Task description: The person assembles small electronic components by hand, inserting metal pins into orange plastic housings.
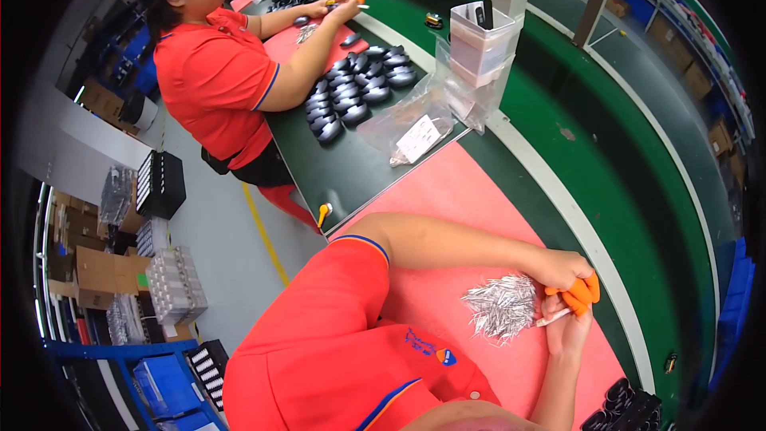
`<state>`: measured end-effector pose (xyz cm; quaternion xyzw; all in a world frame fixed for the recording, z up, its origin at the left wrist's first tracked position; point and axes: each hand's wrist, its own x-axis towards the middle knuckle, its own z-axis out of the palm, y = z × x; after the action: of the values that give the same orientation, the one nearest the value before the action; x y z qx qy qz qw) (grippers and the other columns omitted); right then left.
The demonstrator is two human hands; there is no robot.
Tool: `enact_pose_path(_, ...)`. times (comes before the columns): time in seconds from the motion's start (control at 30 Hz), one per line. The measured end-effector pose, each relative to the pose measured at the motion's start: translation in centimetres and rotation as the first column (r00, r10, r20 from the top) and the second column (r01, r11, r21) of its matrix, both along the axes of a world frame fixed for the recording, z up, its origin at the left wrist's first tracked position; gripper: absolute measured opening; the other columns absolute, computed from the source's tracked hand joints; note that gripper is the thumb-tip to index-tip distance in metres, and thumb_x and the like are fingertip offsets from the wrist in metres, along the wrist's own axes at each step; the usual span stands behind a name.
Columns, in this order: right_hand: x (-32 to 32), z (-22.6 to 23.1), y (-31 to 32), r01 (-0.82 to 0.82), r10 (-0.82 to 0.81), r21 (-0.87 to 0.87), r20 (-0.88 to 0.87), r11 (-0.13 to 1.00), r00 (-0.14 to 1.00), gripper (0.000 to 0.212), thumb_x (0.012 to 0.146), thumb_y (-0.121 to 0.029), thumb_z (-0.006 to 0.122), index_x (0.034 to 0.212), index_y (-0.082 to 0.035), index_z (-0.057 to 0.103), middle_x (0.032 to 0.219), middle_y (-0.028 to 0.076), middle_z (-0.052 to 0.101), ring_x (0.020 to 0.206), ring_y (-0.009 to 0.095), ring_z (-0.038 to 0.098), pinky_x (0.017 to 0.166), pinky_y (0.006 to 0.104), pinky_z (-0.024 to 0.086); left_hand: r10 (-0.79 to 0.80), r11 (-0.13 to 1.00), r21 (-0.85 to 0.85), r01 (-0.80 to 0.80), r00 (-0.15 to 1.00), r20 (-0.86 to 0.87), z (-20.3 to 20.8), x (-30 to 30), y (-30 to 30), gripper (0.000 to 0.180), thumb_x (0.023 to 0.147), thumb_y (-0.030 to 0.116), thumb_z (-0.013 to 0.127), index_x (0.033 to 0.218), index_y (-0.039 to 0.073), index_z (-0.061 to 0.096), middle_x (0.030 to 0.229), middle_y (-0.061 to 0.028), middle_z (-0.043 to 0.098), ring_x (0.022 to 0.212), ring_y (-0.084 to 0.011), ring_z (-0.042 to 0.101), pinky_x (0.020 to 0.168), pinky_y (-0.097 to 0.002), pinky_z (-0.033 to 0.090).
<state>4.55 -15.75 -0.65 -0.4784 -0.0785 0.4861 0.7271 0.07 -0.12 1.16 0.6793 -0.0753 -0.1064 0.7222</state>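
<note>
Your left hand (pixel 562 270) and right hand (pixel 568 327), both closed, pinch one small white stick (pixel 552 318); hold it steady beside the pile of metal pins (pixel 503 306).

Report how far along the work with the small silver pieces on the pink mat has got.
Done: finished work isn't clearly visible; some dark parts at the lower right edge can't be identified. In hand: the left hand and right hand, wearing orange finger cots, meet over one small pale piece beside the heap. Left: a sizeable heap of silver pieces remains on the pink mat.
</note>
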Motion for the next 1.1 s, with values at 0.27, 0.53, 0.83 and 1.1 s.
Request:
enact_pose_path(0.27, -0.8, 0.6, 0.2, 0.052, -0.051, 0.028, -0.029, 0.998, 0.998, 0.023, 0.091, -0.019, 0.046, 0.098, 0.001, 0.055, 0.071, 0.014, 0.057, 0.053, 0.017, 0.051, 0.048, 0.0265, 0.039, -0.013, 1.000, -0.021, 0.012, 1.000, -0.019, 0.1, -0.3, 0.0, 0.034, 0.088, 0.019, 0.059, 0.112, -0.005, 0.059, 0.095, -0.0155, 0.066, 0.066, -0.0188, 0.067, 0.059, -0.0268, 0.055)
enact_pose_path(0.53, -0.1, -0.5, -0.3, -0.023, 0.023, 0.055, -0.005, 0.998, 1.000, 0.024, 0.092, -0.019, 0.046, 0.100, 0.002, 0.054, 0.070, 0.012, 0.057, 0.054, 0.017, 0.053, 0.049, 0.0265, 0.040, 0.028, 0.999, 0.034, -0.033, 0.990, 0.136, -2.4, 0.7, -0.5, 0.034, 0.086, 0.022, 0.061, 0.107, -0.005, 0.062, 0.097, -0.0150, 0.067, 0.085, -0.0200, 0.065, 0.073, -0.0288, 0.050)
enact_pose_path(0.83, -0.1, -0.5, -0.3, 0.032, -0.029, 0.061, -0.040, 0.998, 0.999, 0.018, 0.092, -0.014, 0.044, 0.104, -0.001, 0.049, 0.074, 0.012, 0.056, 0.055, 0.017, 0.050, 0.047, 0.0272, 0.039, 0.030, 1.000, -0.009, -0.029, 0.998, 0.052, -1.2, 0.4, -0.3, 0.035, 0.084, 0.022, 0.062, 0.108, -0.003, 0.062, 0.093, -0.0142, 0.068, 0.079, -0.0190, 0.066, 0.067, -0.0288, 0.051)
enact_pose_path(1.1, -0.5, -0.4, -0.1, 0.047, -0.045, 0.052, -0.046, 0.998, 0.998, 0.016, 0.092, -0.012, 0.045, 0.100, 0.000, 0.051, 0.076, 0.014, 0.057, 0.054, 0.018, 0.050, 0.047, 0.0273, 0.039, 0.011, 1.000, 0.021, -0.012, 1.000, 0.016, -1.7, 0.3, -0.4, 0.035, 0.085, 0.023, 0.062, 0.108, -0.003, 0.062, 0.095, -0.0157, 0.068, 0.083, -0.0213, 0.066, 0.070, -0.0293, 0.051)
